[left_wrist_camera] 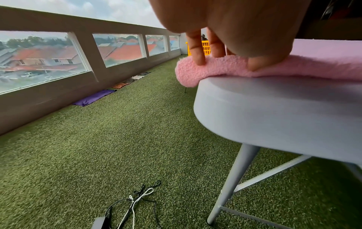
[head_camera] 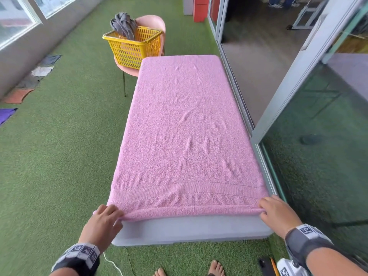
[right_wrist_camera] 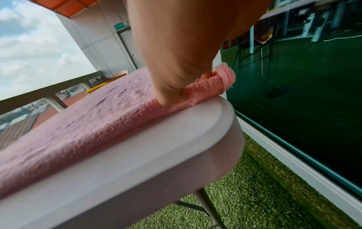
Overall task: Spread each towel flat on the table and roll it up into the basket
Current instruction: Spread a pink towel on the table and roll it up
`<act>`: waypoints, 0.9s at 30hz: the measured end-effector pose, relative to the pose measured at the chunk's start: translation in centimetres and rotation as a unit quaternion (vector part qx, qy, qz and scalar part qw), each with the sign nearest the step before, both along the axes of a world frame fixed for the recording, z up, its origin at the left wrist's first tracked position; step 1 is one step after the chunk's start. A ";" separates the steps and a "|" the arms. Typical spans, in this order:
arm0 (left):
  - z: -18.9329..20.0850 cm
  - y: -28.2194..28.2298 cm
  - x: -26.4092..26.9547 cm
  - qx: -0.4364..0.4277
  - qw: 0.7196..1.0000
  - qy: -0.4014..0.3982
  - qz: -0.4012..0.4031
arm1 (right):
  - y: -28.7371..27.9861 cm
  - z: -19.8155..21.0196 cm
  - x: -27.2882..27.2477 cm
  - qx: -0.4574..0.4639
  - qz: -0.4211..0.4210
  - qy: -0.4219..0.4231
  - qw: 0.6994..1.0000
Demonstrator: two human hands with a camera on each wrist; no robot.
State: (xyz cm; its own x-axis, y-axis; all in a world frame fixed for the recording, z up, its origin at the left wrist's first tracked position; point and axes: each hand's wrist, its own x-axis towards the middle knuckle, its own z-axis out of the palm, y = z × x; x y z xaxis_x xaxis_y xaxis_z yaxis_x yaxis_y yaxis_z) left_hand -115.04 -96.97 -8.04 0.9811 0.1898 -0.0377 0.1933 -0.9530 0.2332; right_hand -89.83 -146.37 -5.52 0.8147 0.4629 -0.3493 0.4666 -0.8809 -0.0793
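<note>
A pink towel (head_camera: 185, 126) lies flat over the whole grey table (head_camera: 189, 230). Its near hem is folded into a thin first roll (head_camera: 189, 212) along the table's near edge. My left hand (head_camera: 105, 218) pinches the left end of that roll (left_wrist_camera: 195, 71), fingers on top and thumb at the front. My right hand (head_camera: 275, 211) pinches the right end (right_wrist_camera: 211, 85) the same way. A yellow basket (head_camera: 132, 46) stands on a pink chair (head_camera: 153, 22) past the table's far left corner, with a grey towel (head_camera: 123, 24) hanging out of it.
Green turf (head_camera: 59, 146) covers the floor. Glass sliding doors (head_camera: 318, 136) run close along the table's right side. Several cloths (head_camera: 18, 94) lie by the left wall. Cables (left_wrist_camera: 137, 199) and a phone (head_camera: 265, 266) lie on the turf near my bare feet (head_camera: 216, 267).
</note>
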 end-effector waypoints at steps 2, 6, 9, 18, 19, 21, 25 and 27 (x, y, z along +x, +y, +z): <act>-0.1 -0.1 -0.4 0.000 1.000 0.007 0.008 | 0.1 0.3 0.1 0.011 -0.013 0.007 1.000; -0.1 -0.5 -0.7 0.018 0.999 0.018 0.026 | -0.2 0.0 0.6 0.045 -0.032 0.029 0.998; -0.2 -0.1 -0.3 0.029 0.999 0.021 0.026 | -0.4 -0.3 1.2 0.053 -0.051 0.037 0.997; 1.1 1.0 1.3 0.022 0.999 0.027 -0.003 | 0.0 0.3 1.8 0.084 -0.054 0.020 0.995; 1.3 1.1 1.4 0.029 0.999 0.029 -0.010 | 0.0 0.1 1.8 0.087 -0.047 0.016 0.995; 1.4 1.2 1.7 0.033 0.999 0.029 -0.009 | 0.1 -0.4 1.7 0.089 -0.033 0.009 0.995; 0.8 1.0 2.4 -0.013 1.000 0.000 0.020 | -0.2 -1.2 1.1 0.073 -0.009 -0.017 0.997; 0.4 0.7 2.3 -0.030 0.999 -0.025 0.030 | -0.6 -1.4 0.7 0.067 -0.002 -0.017 0.998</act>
